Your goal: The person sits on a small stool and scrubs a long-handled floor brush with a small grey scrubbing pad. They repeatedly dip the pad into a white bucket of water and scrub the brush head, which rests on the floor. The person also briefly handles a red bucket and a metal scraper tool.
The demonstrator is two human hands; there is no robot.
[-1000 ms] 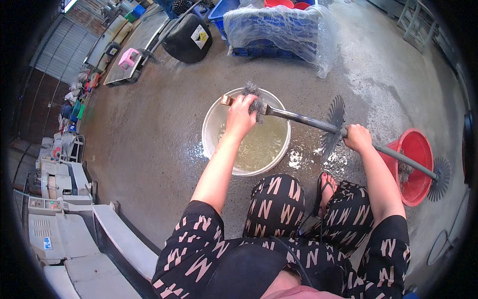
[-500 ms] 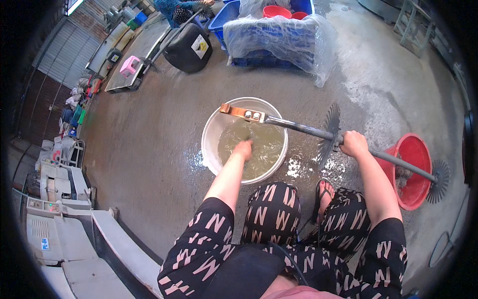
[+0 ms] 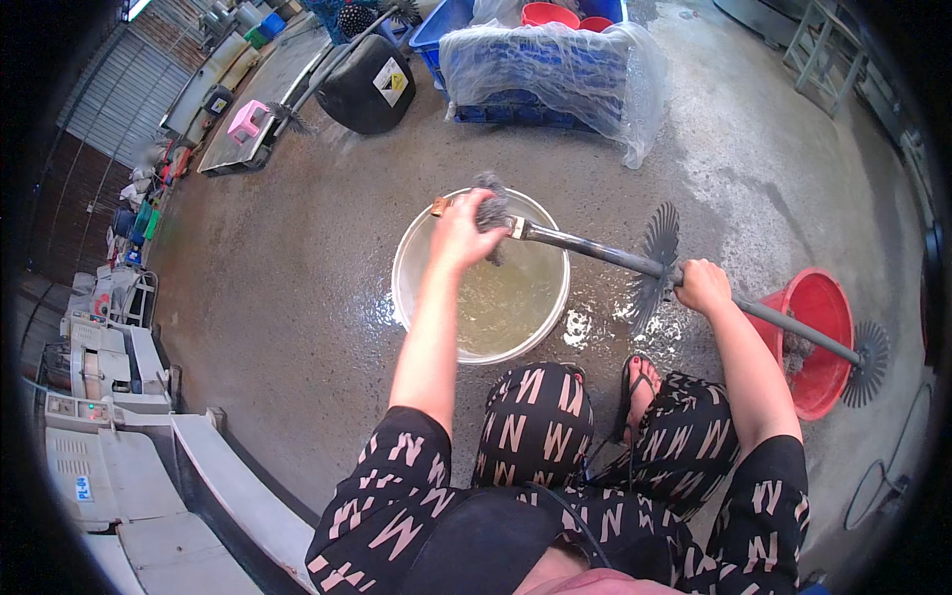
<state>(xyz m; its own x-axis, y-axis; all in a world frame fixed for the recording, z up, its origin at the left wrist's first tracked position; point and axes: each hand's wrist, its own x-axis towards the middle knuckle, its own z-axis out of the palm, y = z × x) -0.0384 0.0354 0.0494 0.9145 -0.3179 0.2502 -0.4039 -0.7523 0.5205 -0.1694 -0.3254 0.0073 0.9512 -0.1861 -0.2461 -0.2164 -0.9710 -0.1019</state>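
My right hand (image 3: pixel 704 286) is closed round a dark metal shaft (image 3: pixel 595 251), just beside a fan-like toothed disc (image 3: pixel 656 260). A second toothed disc (image 3: pixel 869 364) sits at the shaft's right end. My left hand (image 3: pixel 460 234) grips a grey steel wool scouring pad (image 3: pixel 491 206) against the shaft's left end, where a copper-coloured bracket tip (image 3: pixel 439 206) shows past the fingers; the rest of the bracket is covered. Underneath that end stands a white bucket (image 3: pixel 400 283) of murky water (image 3: pixel 511 307).
A red bucket (image 3: pixel 841 297) with grey material inside stands right, below the shaft. Ahead are a plastic-draped blue crate (image 3: pixel 585 79), a black jerrycan (image 3: pixel 362 89) and a pink stool (image 3: pixel 246 121). Grey machines (image 3: pixel 119 456) line the left. The concrete floor (image 3: pixel 327 238) is wet.
My left hand has come up out of the bucket's water with the scouring pad and now presses it on the shaft's bracket end. My right hand keeps its hold.
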